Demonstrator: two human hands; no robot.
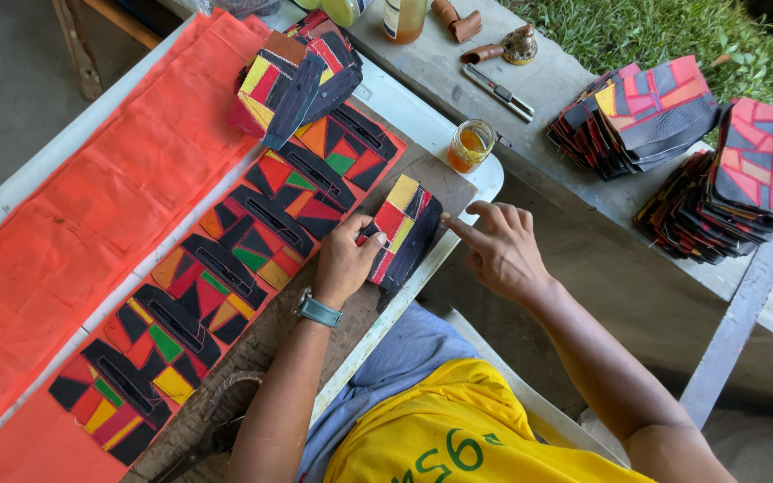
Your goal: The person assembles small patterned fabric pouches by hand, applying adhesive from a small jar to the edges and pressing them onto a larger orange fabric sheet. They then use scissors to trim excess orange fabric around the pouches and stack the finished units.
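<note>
My left hand grips a patchwork piece of black, red and yellow patches at its left edge, near the board's front edge. My right hand is just right of the piece, index finger pointing at its right edge, fingers loosely spread and holding nothing. A row of several similar patchwork pieces with black zipper strips lies along a long orange cloth. Another small pile of patchwork pieces sits at the far end of the row.
A small glass jar of amber liquid stands near the board's corner. On the concrete ledge lie a utility knife, a bottle and two stacks of patchwork pieces. Scissors lie near my left elbow.
</note>
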